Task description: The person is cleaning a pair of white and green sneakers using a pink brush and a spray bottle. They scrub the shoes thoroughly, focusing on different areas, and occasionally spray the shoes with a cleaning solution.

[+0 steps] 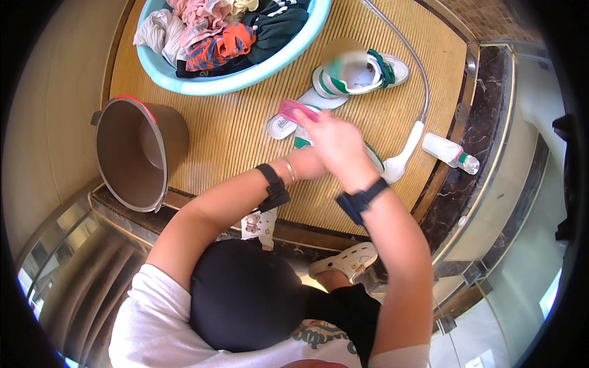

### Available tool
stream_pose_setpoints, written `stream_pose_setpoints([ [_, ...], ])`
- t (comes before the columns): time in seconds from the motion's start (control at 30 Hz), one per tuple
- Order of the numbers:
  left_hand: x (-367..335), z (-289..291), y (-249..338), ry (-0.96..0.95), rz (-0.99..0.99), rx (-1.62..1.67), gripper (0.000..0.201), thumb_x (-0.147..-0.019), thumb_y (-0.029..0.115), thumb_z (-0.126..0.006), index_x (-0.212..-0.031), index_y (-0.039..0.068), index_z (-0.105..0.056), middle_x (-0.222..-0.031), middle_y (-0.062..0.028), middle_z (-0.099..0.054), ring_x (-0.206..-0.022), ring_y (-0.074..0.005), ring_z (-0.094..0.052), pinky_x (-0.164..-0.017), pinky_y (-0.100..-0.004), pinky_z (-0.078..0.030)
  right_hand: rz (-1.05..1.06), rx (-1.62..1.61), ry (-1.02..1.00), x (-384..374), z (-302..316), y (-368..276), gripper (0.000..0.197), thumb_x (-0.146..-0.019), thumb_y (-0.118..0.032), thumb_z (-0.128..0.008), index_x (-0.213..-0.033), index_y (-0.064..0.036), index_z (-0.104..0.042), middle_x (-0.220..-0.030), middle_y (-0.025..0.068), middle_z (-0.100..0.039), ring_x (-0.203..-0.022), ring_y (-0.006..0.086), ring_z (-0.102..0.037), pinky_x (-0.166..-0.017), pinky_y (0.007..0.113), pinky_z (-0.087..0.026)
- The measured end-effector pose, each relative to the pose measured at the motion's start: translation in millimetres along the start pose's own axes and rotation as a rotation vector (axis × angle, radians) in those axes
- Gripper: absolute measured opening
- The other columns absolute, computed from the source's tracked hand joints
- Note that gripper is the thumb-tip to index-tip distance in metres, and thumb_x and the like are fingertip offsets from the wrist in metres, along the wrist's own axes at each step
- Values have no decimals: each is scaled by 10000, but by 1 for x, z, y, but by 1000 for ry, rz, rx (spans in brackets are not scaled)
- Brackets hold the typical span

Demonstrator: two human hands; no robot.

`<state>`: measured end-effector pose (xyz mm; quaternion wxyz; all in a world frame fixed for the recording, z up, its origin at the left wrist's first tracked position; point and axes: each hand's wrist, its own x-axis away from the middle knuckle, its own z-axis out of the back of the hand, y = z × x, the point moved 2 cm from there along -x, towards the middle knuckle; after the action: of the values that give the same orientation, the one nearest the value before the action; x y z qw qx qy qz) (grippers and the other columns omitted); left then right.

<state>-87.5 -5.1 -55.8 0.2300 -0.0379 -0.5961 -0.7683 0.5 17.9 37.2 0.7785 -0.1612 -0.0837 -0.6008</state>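
Observation:
A pink brush point(299, 111), smeared by motion, is in the closed fingers of my right hand point(337, 144). Under both hands lies a white and green shoe point(303, 137), mostly hidden by them. My left hand point(307, 163) is closed against the near side of that shoe, its fingertips covered by my right hand. Just beyond, a second white and green shoe point(362, 76) rests on its own. Beside the brush is a pale insole point(282, 126), and another grey insole point(323, 99) sits by the second shoe.
A light blue basin point(236, 84) of clothes point(215, 37) stands at the far left, with a brown bucket point(175, 132) nearer. To the right are a white shower head point(405, 153) on its hose point(412, 52) and a clear bottle point(451, 152). The ribbed yellow floor point(227, 135) ends at a dark stone edge point(481, 116).

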Motion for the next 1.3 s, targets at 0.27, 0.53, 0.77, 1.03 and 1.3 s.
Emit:
stream_pose_setpoints([
  [0.27, 10, -6, -6, 60, 148, -14, 363, -970, 343, -559, -1195, 63, -612, -1075, -221, -655, -945, -411, -623, -855, -452, -503, -88, 30, 99, 92, -6, 67, 508, -863, -308, -696, -1351, -382, -579, -704, 25, -482, -496, 206, -552, -450, 330, -483],
  [0.53, 3, -5, -11, -44, 12, -45, 314, -924, 215, -542, -1173, 41, -620, -1024, -238, -679, -939, -411, -652, -844, -461, -510, -203, -81, 241, 47, -24, 8, 428, -914, -248, -607, -1331, -346, -594, -775, 46, -573, -550, 233, -605, -475, 362, -509],
  [0.77, 13, -2, 2, 142, 75, 47, 309, -944, 247, -600, -1189, 60, -627, -1078, -214, -673, -983, -412, -635, -866, -450, -504, -433, -169, 219, 131, -27, 36, 422, -909, -249, -645, -1323, -331, -618, -719, 56, -524, -532, 222, -595, -484, 361, -509],
  [1.03, 5, -10, 0, 370, -142, 122, 403, -943, 336, -589, -1246, 71, -595, -1157, -226, -639, -1007, -420, -622, -879, -449, -505, -542, -297, 275, 79, -30, 11, 432, -928, -293, -627, -1358, -314, -586, -796, 90, -621, -615, 284, -644, -522, 392, -520],
  [1.3, 14, -23, 10, 206, -12, -13, 374, -955, 214, -585, -1285, 37, -561, -1239, -211, -606, -1144, -394, -568, -1009, -428, -435, -690, -404, 201, 117, -25, 9, 419, -966, -303, -568, -1385, -294, -556, -941, 152, -694, -769, 335, -692, -661, 408, -558],
])
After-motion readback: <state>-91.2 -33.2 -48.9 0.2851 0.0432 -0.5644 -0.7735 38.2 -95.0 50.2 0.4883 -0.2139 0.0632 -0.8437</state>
